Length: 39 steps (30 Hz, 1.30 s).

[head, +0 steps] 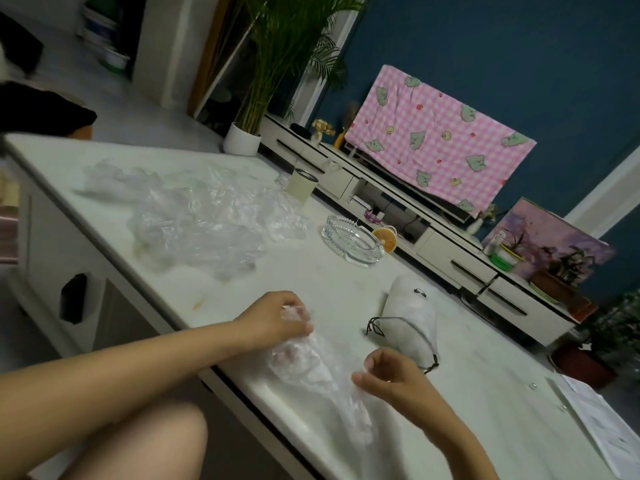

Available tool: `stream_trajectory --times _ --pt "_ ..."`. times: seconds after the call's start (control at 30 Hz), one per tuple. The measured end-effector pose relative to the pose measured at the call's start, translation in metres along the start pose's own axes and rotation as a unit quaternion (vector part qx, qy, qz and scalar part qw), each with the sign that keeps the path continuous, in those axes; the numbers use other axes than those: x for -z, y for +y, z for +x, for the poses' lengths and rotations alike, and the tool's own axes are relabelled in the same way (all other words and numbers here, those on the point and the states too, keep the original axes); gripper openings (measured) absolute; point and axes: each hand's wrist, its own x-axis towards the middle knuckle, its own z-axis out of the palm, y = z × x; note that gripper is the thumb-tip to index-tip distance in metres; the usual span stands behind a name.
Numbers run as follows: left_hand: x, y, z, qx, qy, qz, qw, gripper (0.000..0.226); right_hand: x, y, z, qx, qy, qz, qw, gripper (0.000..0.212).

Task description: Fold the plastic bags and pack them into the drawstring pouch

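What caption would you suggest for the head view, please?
Left hand and right hand grip a clear plastic bag on the table, drawstring pouch beside, loose bags beyond.

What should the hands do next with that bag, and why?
Probably fold the bag in half, bringing the end in the left hand toward the right hand. Both hands grip it, and it lies long and crumpled on the table, likely too loose for the pouch beside it.

My left hand (277,320) and right hand (388,375) pinch one bag (311,368) (clear, crumpled) beside the pouch (412,306) on the table (485,393).
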Motion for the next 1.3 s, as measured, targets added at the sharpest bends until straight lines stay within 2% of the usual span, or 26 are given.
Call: stream_trajectory --times 0.1,0.17,0.2,0.27,0.3,0.33,0.37,0.43,0.5,0.57,0.67,0.8,0.9,1.03,1.13,1.23,1.3 --pt "0.002 0.01 -0.005 -0.024 -0.103 -0.034 0.994 0.013 0.002 -0.027 -0.002 -0.002 -0.132 0.043 0.99 0.044" --pt "-0.001 0.016 -0.01 -0.047 -0.155 -0.012 0.987 0.01 -0.009 -0.038 0.0 0.006 -0.183 0.038 0.982 0.046" --pt "-0.001 0.018 -0.011 -0.058 -0.159 -0.002 0.986 0.009 -0.015 -0.041 0.002 0.014 -0.198 0.03 0.98 0.04" --pt "0.002 0.021 -0.01 -0.047 -0.117 0.007 0.992 0.021 -0.021 -0.043 0.002 0.018 -0.182 0.05 0.982 0.015" --pt "0.005 0.022 -0.008 -0.025 -0.076 -0.002 0.997 0.03 -0.02 -0.041 0.002 0.017 -0.157 0.075 0.985 0.009" --pt "0.011 0.02 -0.005 0.005 -0.044 -0.038 0.998 0.037 -0.019 -0.041 0.002 0.019 -0.136 0.106 0.985 0.012" --pt "0.015 0.021 -0.005 0.042 -0.043 -0.107 0.992 0.042 -0.018 -0.04 0.001 0.021 -0.119 0.133 0.984 0.012" --pt "0.021 0.02 -0.007 0.091 -0.124 -0.25 0.956 0.06 -0.018 -0.038 0.0 0.022 -0.096 0.186 0.978 0.014" --pt "0.013 0.016 -0.011 0.082 -0.195 -0.257 0.943 0.078 -0.02 -0.036 0.0 0.015 -0.084 0.221 0.972 0.02" --pt "-0.005 0.014 -0.017 0.067 -0.204 -0.206 0.955 0.075 -0.022 -0.036 -0.001 0.016 -0.074 0.237 0.969 0.024" --pt "-0.018 0.01 -0.015 0.072 -0.12 -0.177 0.974 0.07 -0.025 -0.035 -0.003 0.011 -0.034 0.243 0.969 0.02" --pt "-0.02 0.012 -0.014 0.094 -0.114 -0.198 0.969 0.039 -0.026 -0.032 -0.004 0.004 -0.01 0.249 0.968 0.019" --pt "-0.021 0.015 -0.016 0.091 -0.106 -0.206 0.969 0.024 -0.024 -0.032 -0.004 0.006 -0.009 0.255 0.967 0.019" --pt "-0.017 0.016 -0.019 0.094 -0.1 -0.229 0.964 0.052 -0.027 -0.032 -0.004 0.016 -0.058 0.273 0.96 0.035" --pt "-0.018 0.014 -0.017 0.106 -0.114 -0.217 0.964 0.044 -0.03 -0.031 -0.002 0.013 -0.052 0.322 0.945 0.033" --pt "-0.017 0.011 -0.012 0.154 -0.13 -0.25 0.947 0.025 -0.028 -0.029 0.001 0.026 -0.021 0.351 0.936 0.027" --pt "-0.013 0.011 -0.01 0.202 -0.14 -0.321 0.915 0.023 -0.027 -0.03 -0.001 0.028 -0.005 0.318 0.948 0.025"
